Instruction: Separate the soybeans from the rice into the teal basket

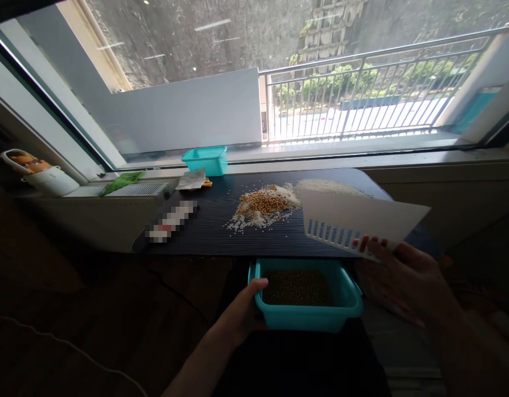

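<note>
Two hands are at work at the near edge of a dark desk (213, 234). The left hand (241, 314) grips the left end of a teal basket (307, 321), thumb hooked over the rim. The basket sits just below the desk's front edge, open side up, its long axis running left to right. The small brownish grains (298, 286) inside are too dim to name.

The right hand (403, 281) clasps the near edge of a white slotted scoop (362, 218); reddish fingertips show through the slots, and the rest of the grip is hidden under the sheet. The scoop hangs over the desk's right front corner, above and to the right of the basket. It is nearly flat, its long axis left to right, with the slotted edge toward the person and a pointed corner to the right.

It covers part of a spread of white rice and yellow kernels (264, 205) on the desk. A blurred-out strip (171, 221) lies to the left, and a second teal tub (205, 160) stands by the window. Both forearms fade into shadow.
</note>
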The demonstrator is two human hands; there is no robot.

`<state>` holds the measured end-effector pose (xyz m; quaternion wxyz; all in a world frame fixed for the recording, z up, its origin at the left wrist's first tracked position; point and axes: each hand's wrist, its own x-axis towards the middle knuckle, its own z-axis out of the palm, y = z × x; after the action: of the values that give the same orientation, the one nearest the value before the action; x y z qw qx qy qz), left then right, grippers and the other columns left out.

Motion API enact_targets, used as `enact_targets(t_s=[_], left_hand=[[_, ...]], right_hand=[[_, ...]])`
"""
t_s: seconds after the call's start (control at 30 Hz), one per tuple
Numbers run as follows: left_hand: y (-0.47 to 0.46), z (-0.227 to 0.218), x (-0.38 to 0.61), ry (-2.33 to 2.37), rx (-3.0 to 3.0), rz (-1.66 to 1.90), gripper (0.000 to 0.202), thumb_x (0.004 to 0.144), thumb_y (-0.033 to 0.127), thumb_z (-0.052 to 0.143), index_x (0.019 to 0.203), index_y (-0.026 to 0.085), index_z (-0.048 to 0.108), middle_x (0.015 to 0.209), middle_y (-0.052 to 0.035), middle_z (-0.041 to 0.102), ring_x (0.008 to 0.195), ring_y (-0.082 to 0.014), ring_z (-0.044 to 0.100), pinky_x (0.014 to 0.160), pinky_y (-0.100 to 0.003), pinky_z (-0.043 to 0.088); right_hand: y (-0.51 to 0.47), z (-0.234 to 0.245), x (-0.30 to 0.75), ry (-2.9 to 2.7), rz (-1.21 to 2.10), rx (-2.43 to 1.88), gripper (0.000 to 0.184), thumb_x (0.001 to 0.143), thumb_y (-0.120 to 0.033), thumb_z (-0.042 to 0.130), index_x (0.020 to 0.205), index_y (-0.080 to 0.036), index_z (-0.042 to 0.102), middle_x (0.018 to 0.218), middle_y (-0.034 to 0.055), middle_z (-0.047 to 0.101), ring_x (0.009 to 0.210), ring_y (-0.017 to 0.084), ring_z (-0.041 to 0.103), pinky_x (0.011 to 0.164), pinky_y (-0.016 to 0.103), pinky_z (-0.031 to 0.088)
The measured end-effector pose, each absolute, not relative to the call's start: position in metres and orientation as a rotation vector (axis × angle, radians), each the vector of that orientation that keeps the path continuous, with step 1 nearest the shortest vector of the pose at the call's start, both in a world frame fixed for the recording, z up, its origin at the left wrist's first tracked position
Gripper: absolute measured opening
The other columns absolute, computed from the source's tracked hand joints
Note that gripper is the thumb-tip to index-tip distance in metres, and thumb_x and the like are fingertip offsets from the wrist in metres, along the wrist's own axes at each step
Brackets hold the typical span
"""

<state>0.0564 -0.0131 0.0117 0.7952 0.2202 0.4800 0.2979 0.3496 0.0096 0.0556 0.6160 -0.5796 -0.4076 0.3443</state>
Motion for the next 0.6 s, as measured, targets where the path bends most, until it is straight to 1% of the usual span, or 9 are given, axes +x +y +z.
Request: enact_targets(t_s=[0.07,0.23,0.4,0.6], left_hand=[[-0.016,0.013,0.052,1.028,0.483,0.652,0.062,0.082,0.048,0.058,0.133,0.013,0.051,0.12,-0.0163,0.067,0.112,-0.0326,0.061,0.084,-0.043,0.054],[-0.022,0.011,0.042,1.059,0.466,0.693,0.069,0.084,0.047,0.057,0.141,0.013,0.042,0.125,-0.0183,0.064,0.112,-0.0332,0.061,0.084,-0.044,0.054],[-0.022,0.01,0.036,1.068,0.463,0.72,0.07,0.083,0.047,0.059,0.142,0.015,0.041,0.126,-0.0176,0.063,0.115,-0.0335,0.059,0.087,-0.044,0.053],[-0.021,0.008,0.03,1.069,0.442,0.738,0.072,0.083,0.049,0.06,0.143,0.015,0.041,0.127,-0.0166,0.063,0.114,-0.0327,0.06,0.089,-0.045,0.053]], right_hand=[[0.026,0.06,0.335,-0.98,0.764,-1.287,0.037,0.056,-0.06,0.084,0.072,-0.027,0.076,0.079,0.0026,0.077,0.078,0.025,0.072,0.067,0.036,0.061],[0.07,0.052,0.314,-1.105,0.742,-1.234,0.047,0.059,-0.066,0.079,0.074,-0.022,0.075,0.076,0.0042,0.076,0.074,0.022,0.071,0.064,0.034,0.06],[0.082,0.044,0.311,-1.192,0.789,-1.243,0.048,0.06,-0.067,0.077,0.074,-0.021,0.075,0.073,0.0046,0.075,0.074,0.022,0.07,0.062,0.032,0.058],[0.07,0.055,0.308,-1.172,0.783,-1.243,0.047,0.059,-0.066,0.078,0.073,-0.021,0.075,0.076,0.0042,0.076,0.071,0.021,0.069,0.063,0.033,0.057]])
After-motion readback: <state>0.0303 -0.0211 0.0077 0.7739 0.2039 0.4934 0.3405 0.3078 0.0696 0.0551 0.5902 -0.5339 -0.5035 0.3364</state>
